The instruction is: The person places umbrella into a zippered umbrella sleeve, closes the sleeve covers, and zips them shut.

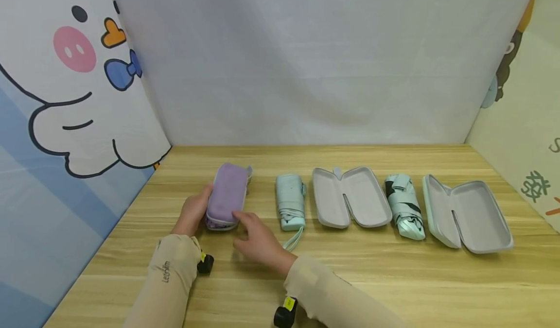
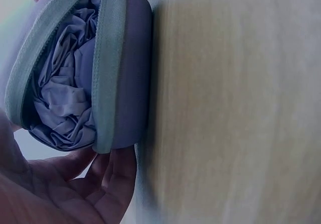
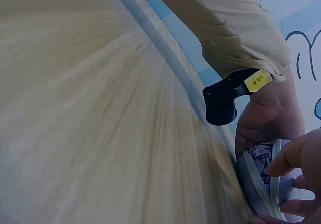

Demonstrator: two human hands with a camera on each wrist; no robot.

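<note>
A purple zip case (image 1: pixel 228 192) lies toward the left of the table, its lid partly raised at the near end. Crumpled purple fabric (image 2: pixel 65 91) shows in the gap between the pale zipper edges (image 2: pixel 109 68). My left hand (image 1: pixel 194 214) holds the case by its left side, fingers curled against the shell in the left wrist view. At the near right corner, the index finger of my right hand (image 1: pixel 261 240) touches the lid, thumb spread apart. The right wrist view shows these fingers beside the opening (image 3: pixel 262 158).
Right of the case lie a folded mint umbrella (image 1: pixel 290 201) with a wrist strap, an opened grey-lined case (image 1: pixel 328 197), a mint-and-black folded umbrella (image 1: pixel 403 206) and another opened case (image 1: pixel 477 216). Printed cloth walls (image 1: pixel 323 60) border the wooden table (image 1: pixel 227 289).
</note>
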